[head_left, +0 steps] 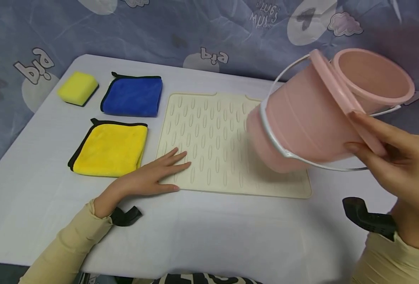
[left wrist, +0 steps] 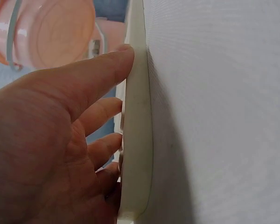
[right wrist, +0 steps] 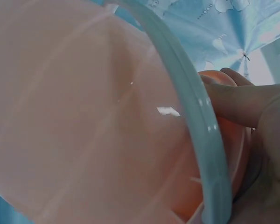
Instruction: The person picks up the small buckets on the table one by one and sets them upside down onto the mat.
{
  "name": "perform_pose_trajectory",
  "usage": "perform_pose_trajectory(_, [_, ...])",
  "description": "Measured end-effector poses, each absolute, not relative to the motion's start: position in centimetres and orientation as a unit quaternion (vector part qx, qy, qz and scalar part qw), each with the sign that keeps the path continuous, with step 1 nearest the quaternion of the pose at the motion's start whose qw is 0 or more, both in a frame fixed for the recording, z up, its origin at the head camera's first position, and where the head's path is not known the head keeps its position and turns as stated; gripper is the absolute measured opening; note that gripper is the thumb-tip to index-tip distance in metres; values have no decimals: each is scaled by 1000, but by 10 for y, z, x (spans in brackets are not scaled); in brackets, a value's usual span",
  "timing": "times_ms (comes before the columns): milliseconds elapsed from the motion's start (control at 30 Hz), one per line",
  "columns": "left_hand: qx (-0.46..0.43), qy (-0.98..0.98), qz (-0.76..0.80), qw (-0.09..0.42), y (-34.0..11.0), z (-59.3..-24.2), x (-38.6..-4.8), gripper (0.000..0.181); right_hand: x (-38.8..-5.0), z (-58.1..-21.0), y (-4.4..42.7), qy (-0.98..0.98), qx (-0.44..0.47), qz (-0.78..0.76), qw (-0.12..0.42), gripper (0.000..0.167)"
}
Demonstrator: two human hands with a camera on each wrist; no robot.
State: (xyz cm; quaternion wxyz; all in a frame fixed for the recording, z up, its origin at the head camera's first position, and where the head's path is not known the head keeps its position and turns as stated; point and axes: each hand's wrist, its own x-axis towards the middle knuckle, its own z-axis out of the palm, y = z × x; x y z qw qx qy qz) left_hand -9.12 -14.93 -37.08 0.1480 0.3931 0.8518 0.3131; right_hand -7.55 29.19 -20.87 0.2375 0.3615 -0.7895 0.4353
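Note:
A pink bucket [head_left: 302,114] is tilted on its side above the right part of a cream mat [head_left: 209,138] with raised oval ridges. My right hand [head_left: 401,165] pinches the bucket's rim between thumb and fingers, seen also in the right wrist view, where the bucket wall [right wrist: 84,116] fills most of the picture. The bucket's grey handle [head_left: 271,134] hangs loose around its side. With spread, straight fingers, my left hand [head_left: 152,173] rests on the mat's near left corner. In the left wrist view the thumb [left wrist: 107,65] lies along the mat's edge [left wrist: 137,140].
Behind the held bucket stands a second pink bucket [head_left: 376,75]. To the left lie a folded yellow cloth [head_left: 110,150], a folded blue cloth [head_left: 133,96] and a yellow sponge [head_left: 76,87]. A patterned blue-grey curtain [head_left: 159,35] hangs along the white table's [head_left: 231,232] far side.

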Motion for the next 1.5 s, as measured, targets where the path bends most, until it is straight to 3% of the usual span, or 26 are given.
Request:
perform_pose_trajectory(267, [390,854,308,153,-144,-372,-91,67,-98,-216,267,-746,402,517,120,53])
perform_pose_trajectory(433, [379,855,327,139,-138,-364,-90,94,-111,-223,261,-731,415,535,86,51])
perform_pose_trajectory(567, [395,838,372,61,-126,-340,-92,117,-116,-224,256,-722,434,534,70,51])
perform_pose_trajectory(733, [471,800,364,-69,-104,-307,-101,131,-120,-226,251,-716,444,536,53,51])
perform_pose_trajectory(900, [523,781,321,-119,-82,-299,-110,134,-123,-231,247,-698,460,548,36,51])
perform_pose_trajectory(1167, [534,763,318,-179,-71,-299,-113,110,-127,-234,244,-663,481,573,8,50])
perform_pose_trajectory(1500, [557,707,387,-198,-72,-290,-106,78,-135,-240,248,-618,446,647,-31,51])
